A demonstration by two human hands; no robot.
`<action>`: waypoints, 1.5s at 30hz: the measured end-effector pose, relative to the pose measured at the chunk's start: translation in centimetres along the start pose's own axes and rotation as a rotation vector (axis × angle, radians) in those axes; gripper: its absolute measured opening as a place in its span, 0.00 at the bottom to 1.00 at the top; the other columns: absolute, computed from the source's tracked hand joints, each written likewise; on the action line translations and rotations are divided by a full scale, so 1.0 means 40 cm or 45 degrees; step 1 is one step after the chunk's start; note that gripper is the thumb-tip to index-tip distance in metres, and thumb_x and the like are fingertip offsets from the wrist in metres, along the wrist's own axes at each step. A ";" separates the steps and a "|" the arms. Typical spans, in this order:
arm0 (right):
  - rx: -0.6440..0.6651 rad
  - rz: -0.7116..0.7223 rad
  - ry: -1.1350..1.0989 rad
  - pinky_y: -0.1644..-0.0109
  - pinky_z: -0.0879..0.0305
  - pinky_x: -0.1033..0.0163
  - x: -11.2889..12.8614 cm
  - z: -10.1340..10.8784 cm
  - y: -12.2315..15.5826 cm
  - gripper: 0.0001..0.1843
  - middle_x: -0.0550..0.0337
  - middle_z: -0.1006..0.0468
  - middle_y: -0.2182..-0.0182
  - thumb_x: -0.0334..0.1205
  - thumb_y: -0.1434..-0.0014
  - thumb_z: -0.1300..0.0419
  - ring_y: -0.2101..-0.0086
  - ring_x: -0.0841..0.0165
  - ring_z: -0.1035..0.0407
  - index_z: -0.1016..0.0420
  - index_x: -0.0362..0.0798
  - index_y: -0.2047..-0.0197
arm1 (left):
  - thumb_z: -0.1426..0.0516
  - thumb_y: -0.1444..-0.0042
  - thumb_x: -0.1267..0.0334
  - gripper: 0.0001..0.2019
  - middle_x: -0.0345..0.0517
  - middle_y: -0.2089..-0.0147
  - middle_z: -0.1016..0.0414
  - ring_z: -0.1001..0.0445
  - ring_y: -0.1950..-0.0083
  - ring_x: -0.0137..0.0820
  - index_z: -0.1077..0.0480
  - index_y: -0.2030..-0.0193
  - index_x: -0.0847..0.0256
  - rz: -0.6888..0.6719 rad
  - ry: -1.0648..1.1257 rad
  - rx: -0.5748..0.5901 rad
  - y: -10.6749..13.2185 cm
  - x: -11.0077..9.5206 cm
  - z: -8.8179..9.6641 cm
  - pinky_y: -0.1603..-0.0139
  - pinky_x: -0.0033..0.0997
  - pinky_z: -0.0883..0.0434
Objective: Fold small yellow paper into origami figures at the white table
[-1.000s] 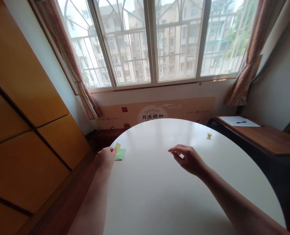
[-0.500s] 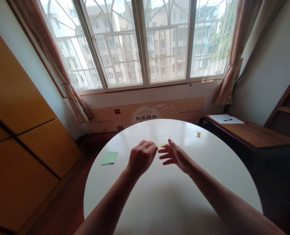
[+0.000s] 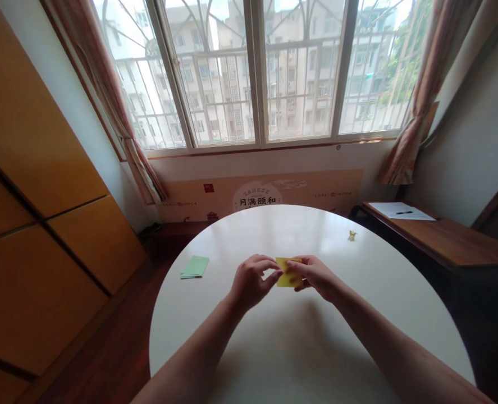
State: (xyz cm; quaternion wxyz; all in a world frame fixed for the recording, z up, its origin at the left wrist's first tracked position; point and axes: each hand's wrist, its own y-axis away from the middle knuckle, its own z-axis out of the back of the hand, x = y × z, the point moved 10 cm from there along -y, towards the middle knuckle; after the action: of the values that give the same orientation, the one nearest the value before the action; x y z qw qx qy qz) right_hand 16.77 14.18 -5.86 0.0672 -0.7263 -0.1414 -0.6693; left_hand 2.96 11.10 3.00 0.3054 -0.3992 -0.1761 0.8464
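A small yellow sheet of paper is held up over the white round table, its face turned toward me. My right hand grips its right side, thumb in front and fingers behind. At the paper's left edge, my left hand pinches with thumb and index finger. Whether the sheet is folded, I cannot tell. Off to the left lie several pale green papers in a small pile. A tiny yellow folded-looking piece rests at the table's far right; its shape is too small to make out.
The white round table fills the lower middle. Behind it stand a patterned box and a barred window. On the right, a wooden bench carries a white sheet with a dark pen-like object. Wooden cabinets line the left.
My right hand, open with fingers spread before, has closed on the yellow paper. The paper has turned from nearly edge-on to facing me. The camera view has shifted slightly left.
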 end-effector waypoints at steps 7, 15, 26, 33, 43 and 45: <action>-0.069 0.011 0.017 0.75 0.30 0.67 -0.002 0.004 -0.005 0.19 0.51 0.19 0.70 0.52 0.45 0.33 0.73 0.67 0.25 0.19 0.42 0.64 | 0.41 0.43 0.54 0.15 0.52 0.69 0.20 0.23 0.69 0.36 0.22 0.64 0.66 0.404 0.268 -0.062 -0.006 0.132 0.003 0.78 0.27 0.26; -0.094 0.054 0.023 0.77 0.31 0.68 0.011 -0.008 0.000 0.24 0.52 0.20 0.73 0.56 0.50 0.32 0.76 0.68 0.27 0.19 0.40 0.64 | 0.38 0.48 0.56 0.15 0.53 0.65 0.20 0.22 0.66 0.36 0.24 0.62 0.67 0.645 0.602 0.070 0.015 0.148 -0.068 0.83 0.22 0.30; -0.008 0.115 0.037 0.80 0.30 0.68 0.026 -0.009 0.003 0.21 0.52 0.19 0.69 0.51 0.49 0.31 0.74 0.67 0.26 0.21 0.43 0.59 | 0.38 0.49 0.56 0.13 0.47 0.70 0.25 0.25 0.75 0.30 0.28 0.66 0.66 0.825 0.694 -0.010 0.030 0.177 -0.066 0.86 0.20 0.33; -0.050 0.191 0.011 0.79 0.27 0.66 0.028 0.000 -0.005 0.17 0.54 0.20 0.69 0.46 0.50 0.31 0.72 0.66 0.25 0.22 0.43 0.60 | 0.37 0.51 0.45 0.23 0.49 0.66 0.24 0.24 0.75 0.30 0.28 0.62 0.65 0.896 0.804 0.047 0.035 0.177 -0.079 0.85 0.21 0.33; -0.069 0.379 0.098 0.77 0.25 0.63 0.060 -0.010 0.002 0.17 0.54 0.19 0.72 0.47 0.50 0.31 0.74 0.66 0.25 0.18 0.42 0.61 | 0.49 0.47 0.32 0.33 0.54 0.59 0.21 0.19 0.66 0.40 0.29 0.54 0.63 1.140 1.022 0.418 0.076 0.164 -0.138 0.82 0.24 0.35; -0.068 0.429 0.133 0.78 0.26 0.63 0.065 -0.014 0.003 0.14 0.55 0.20 0.73 0.44 0.50 0.32 0.76 0.67 0.27 0.18 0.42 0.63 | 0.42 0.51 0.37 0.30 0.53 0.58 0.21 0.20 0.63 0.40 0.28 0.55 0.62 1.109 1.006 0.467 0.076 0.151 -0.132 0.80 0.24 0.34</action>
State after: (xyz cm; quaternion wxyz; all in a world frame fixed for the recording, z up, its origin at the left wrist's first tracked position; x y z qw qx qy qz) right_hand 16.44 14.19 -3.19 0.1663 -0.7056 0.0039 -0.6888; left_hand 2.99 13.09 -5.36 0.0375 -0.6589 0.2780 0.6980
